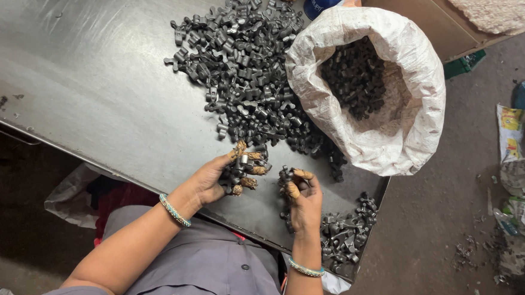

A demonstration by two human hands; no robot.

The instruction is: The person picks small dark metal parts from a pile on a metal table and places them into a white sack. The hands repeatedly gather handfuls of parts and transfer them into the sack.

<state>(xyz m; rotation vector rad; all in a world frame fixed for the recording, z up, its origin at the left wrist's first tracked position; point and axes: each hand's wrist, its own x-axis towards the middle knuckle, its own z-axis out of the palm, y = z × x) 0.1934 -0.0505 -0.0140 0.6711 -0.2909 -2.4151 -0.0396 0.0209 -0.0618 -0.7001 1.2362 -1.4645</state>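
Two hands work at the near edge of a grey metal tabletop [87, 66]. The left hand [216, 176] is curled around a fistful of small dark metal parts [242, 164], its fingertips wrapped in worn tan tape. The right hand [303, 197], just beside it, pinches a few more of the same parts [285, 177] between taped fingers. Each wrist wears a turquoise beaded bangle.

Just beyond the hands, a broad heap of identical dark parts [243, 62] spreads across the tabletop, reaching from the fingertips out towards the far edge. To the right of the right hand, near the tabletop's corner, lies a smaller separate cluster of parts [348, 227].

Beyond and to the right of the hands stands a white woven sack [389, 136], its mouth rolled down and open. It is partly filled with the same dark parts [356, 74], and its side presses against the heap, so parts lie packed right up to the fabric. The sack sits between the hands and the far right corner of the tabletop.

Farther out past the sack, a blue round object [321, 0] is half hidden behind its rim. On the floor well to the right of the hands lie crumpled printed bags and scraps [521, 173]. Below the tabletop, left of the left arm, a pale plastic bag [71, 194] shows.
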